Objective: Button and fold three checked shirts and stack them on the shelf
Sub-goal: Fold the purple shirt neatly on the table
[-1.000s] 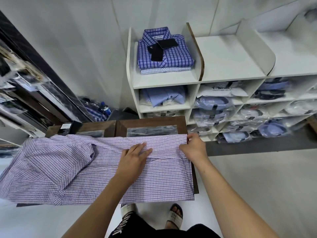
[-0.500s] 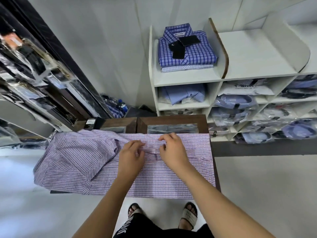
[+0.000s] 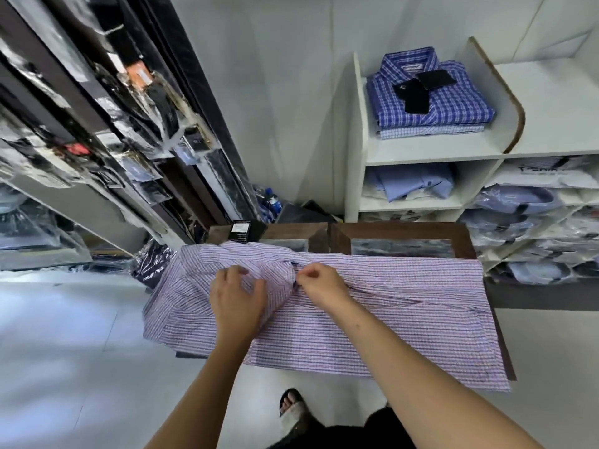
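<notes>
The lilac checked shirt (image 3: 372,319) lies spread across the brown table (image 3: 402,230), under both hands and running out well to the right of them, its hem hanging over the near edge. The left hand (image 3: 238,303) rests on the bunched cloth with fingers curled, gripping a fold of it. Just to its right, almost touching, the right hand (image 3: 319,283) pinches the shirt's front edge between thumb and fingertips; whether a button sits in that pinch I cannot tell.

Writing is scarce. Beyond the left hand, at the table's far edge, stands a small black tag (image 3: 240,231) with white print too fine to read. Up past the right hand, the white shelf (image 3: 434,153) carries two folded shirts: a blue checked one (image 3: 453,102) on top of a paler one (image 3: 431,131), with two black hang tags (image 3: 421,90) on the chest and a collar label that is only a blur. In a lower cubby far right, a plastic bag (image 3: 538,176) shows what reads as "T-Shirt", partly cut off. Bagged shirts (image 3: 518,205) fill the cubbies around it.

Left of the hands, a dark rack (image 3: 107,124) of wrapped goods crowds in, and a blue bottle (image 3: 271,202) sits on the floor behind the table.
</notes>
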